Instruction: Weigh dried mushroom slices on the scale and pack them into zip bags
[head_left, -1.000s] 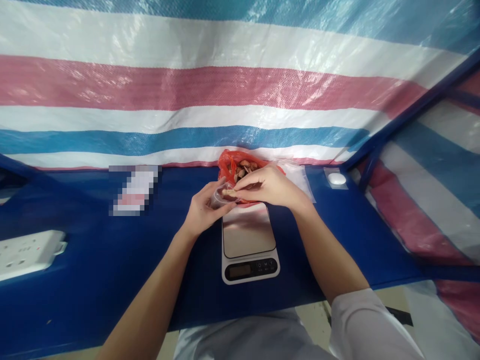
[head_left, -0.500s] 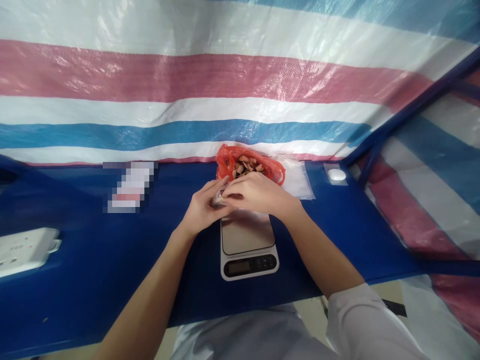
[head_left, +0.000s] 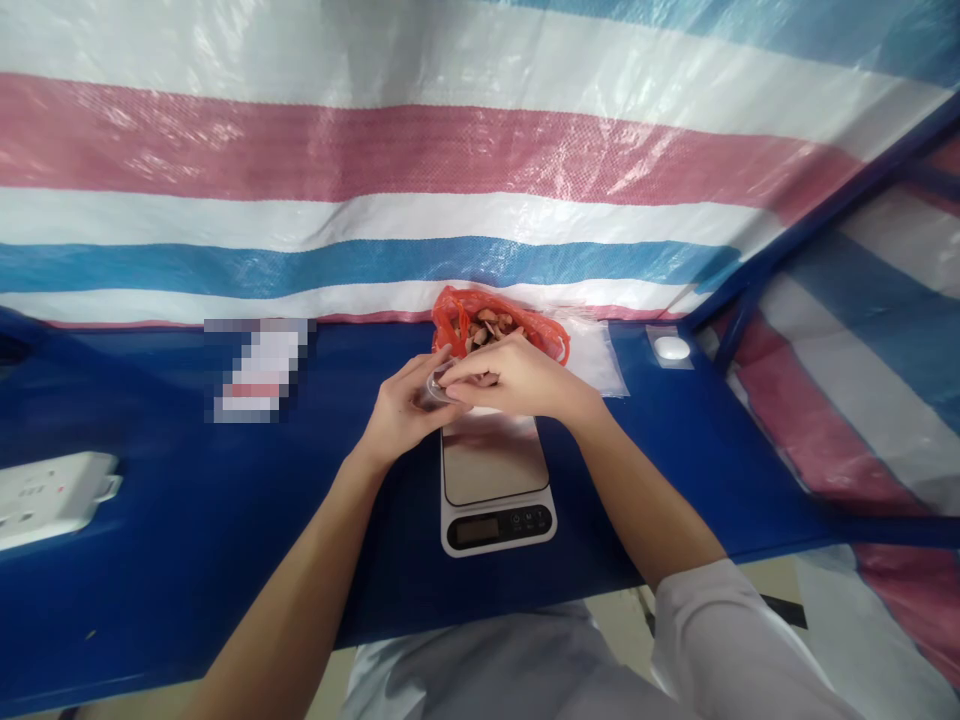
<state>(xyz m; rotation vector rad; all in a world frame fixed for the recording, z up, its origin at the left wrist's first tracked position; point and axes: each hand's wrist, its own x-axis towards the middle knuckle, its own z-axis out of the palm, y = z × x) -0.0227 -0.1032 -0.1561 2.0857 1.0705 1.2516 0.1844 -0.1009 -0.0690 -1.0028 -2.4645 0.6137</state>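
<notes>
My left hand [head_left: 401, 405] is closed around a small clear plastic bag [head_left: 433, 388], holding its mouth apart. My right hand [head_left: 517, 378] reaches over from the right, its fingertips at the bag's mouth. Brown dried slices [head_left: 486, 380] show in the curl of its fingers; how many is hidden. Just behind the hands lies a red plastic bag [head_left: 551, 340], gaping, with many more brown slices [head_left: 491, 328] inside. Below the hands stands a white kitchen scale [head_left: 499, 480] with a bare plate and a dark display.
Flat clear plastic bags [head_left: 600, 360] lie right of the red bag. Farther right is a white rounded object [head_left: 672, 348] on a small clear packet. A blurred-out item [head_left: 262, 370] and a white power strip [head_left: 52, 495] lie left on the blue table [head_left: 187, 520]. Striped sheeting [head_left: 450, 150] hangs behind.
The right hand has shifted slightly, and its fingertips are now at the clear bag's mouth. More of the bag's opening and the slices in the fingers show. The scale has not moved.
</notes>
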